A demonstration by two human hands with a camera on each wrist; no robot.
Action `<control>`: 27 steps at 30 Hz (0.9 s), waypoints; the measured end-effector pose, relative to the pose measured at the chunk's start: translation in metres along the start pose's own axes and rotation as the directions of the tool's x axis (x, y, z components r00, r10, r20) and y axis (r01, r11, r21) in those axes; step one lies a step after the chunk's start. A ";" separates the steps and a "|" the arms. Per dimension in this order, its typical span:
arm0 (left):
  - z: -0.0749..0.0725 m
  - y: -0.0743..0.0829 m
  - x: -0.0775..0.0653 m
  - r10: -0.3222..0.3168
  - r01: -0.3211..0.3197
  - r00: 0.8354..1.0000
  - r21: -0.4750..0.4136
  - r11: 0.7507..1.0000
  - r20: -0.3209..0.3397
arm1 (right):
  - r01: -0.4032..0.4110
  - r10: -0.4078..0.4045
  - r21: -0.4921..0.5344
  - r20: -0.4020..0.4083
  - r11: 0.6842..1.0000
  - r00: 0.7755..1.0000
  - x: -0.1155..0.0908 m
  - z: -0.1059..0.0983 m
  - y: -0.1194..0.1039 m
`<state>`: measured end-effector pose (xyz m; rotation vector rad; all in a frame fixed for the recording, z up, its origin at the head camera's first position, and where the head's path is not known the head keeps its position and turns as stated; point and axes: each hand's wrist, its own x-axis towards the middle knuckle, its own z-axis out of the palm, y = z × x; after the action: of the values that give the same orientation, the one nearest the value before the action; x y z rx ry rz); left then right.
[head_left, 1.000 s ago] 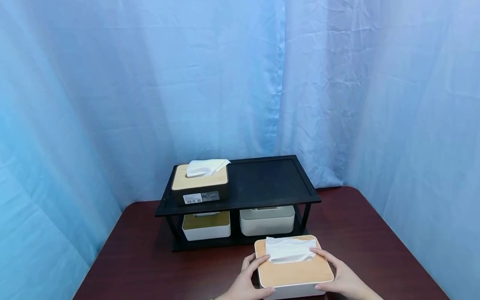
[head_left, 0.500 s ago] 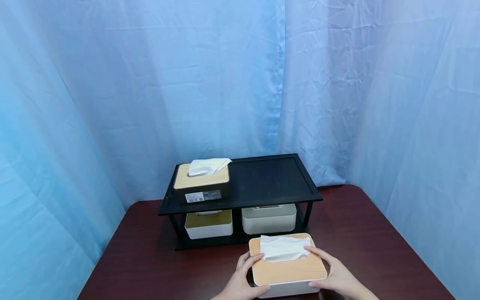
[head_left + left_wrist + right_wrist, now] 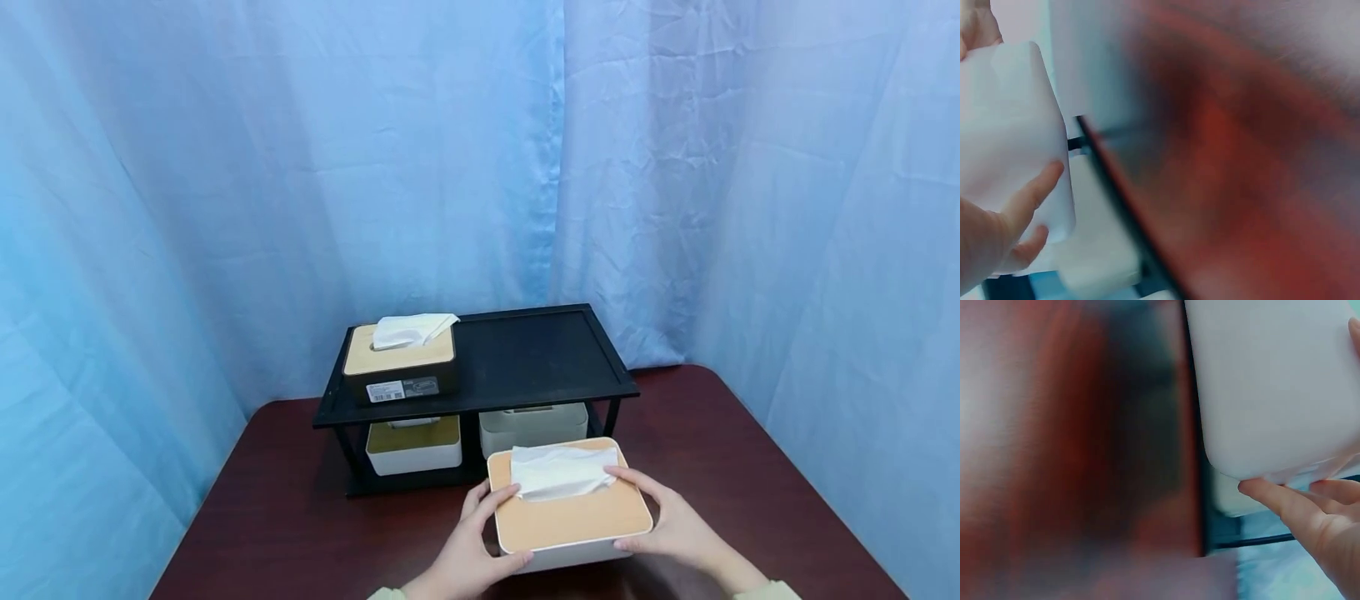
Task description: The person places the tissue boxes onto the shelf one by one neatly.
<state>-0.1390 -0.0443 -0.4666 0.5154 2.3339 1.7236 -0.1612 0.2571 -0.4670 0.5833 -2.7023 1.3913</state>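
Between my two hands is a white tissue box (image 3: 573,527) with a light wood lid and a white tissue sticking out of its slot. My left hand (image 3: 468,546) grips its left side, and my right hand (image 3: 671,529) grips its right side, fingers over the lid's edges and thumbs near the front corners. The box's pale underside shows in the left wrist view (image 3: 1004,137) and in the right wrist view (image 3: 1279,381), so it is held up off the table. Its far edge overlaps the front of the black shelf in the head view.
A black two-tier shelf (image 3: 540,358) stands on the dark red table (image 3: 255,500). On its top left sits a dark tissue box (image 3: 401,367) with a wood lid. Below are a white box with an olive lid (image 3: 414,450) and a grey-white box (image 3: 532,425). Blue curtains (image 3: 450,167) hang behind.
Both hands have raised the tissue box and moved it forward and slightly left, toward the shelf. Its far edge now covers part of the lower right box. The camera view shifted slightly.
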 end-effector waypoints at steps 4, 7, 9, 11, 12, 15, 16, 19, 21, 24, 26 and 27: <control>-0.010 0.027 0.002 0.089 -0.089 0.996 0.009 0.996 -0.020 | 0.034 -0.036 -0.039 -0.046 0.999 0.998 0.006 -0.016 -0.023; -0.019 0.046 0.004 0.158 -0.157 0.987 0.040 0.987 -0.024 | 0.077 -0.079 -0.021 -0.078 0.997 0.994 0.010 -0.028 -0.041; -0.026 0.058 0.006 0.193 -0.191 0.981 0.072 0.979 -0.026 | 0.113 -0.113 -0.009 -0.092 0.994 0.989 0.015 -0.035 -0.052; -0.033 0.069 0.009 0.209 -0.204 0.978 0.117 0.972 -0.029 | 0.134 -0.134 -0.007 -0.105 0.991 0.985 0.021 -0.041 -0.063; -0.037 0.073 0.010 0.213 -0.207 0.977 0.138 0.969 -0.029 | 0.138 -0.138 -0.006 -0.106 0.990 0.985 0.024 -0.043 -0.067; -0.049 0.084 0.018 0.211 -0.201 0.977 0.188 0.961 -0.032 | 0.143 -0.143 -0.008 -0.117 0.990 0.983 0.035 -0.047 -0.076; -0.052 0.086 0.020 0.208 -0.198 0.978 0.201 0.959 -0.032 | 0.139 -0.139 -0.008 -0.118 0.990 0.983 0.039 -0.048 -0.077; -0.061 0.089 0.029 0.203 -0.191 0.979 0.225 0.955 -0.030 | 0.127 -0.126 -0.002 -0.120 0.992 0.985 0.050 -0.047 -0.079; -0.066 0.088 0.034 0.200 -0.187 0.979 0.235 0.954 -0.034 | 0.113 -0.112 0.003 -0.115 0.994 0.987 0.057 -0.045 -0.078; -0.072 0.084 0.040 0.193 -0.179 0.980 0.236 0.955 -0.038 | 0.090 -0.088 0.017 -0.097 0.996 0.991 0.066 -0.041 -0.075; -0.074 0.082 0.042 0.186 -0.172 0.982 0.228 0.958 -0.041 | 0.077 -0.075 0.024 -0.086 0.997 0.994 0.070 -0.039 -0.074; -0.075 0.082 0.043 0.183 -0.169 0.982 0.223 0.960 -0.042 | 0.075 -0.072 0.029 -0.082 0.997 0.994 0.072 -0.039 -0.074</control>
<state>-0.1923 -0.0725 -0.3637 0.7376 2.6110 1.5807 -0.2069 0.2274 -0.3717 0.6082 -2.5737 1.4101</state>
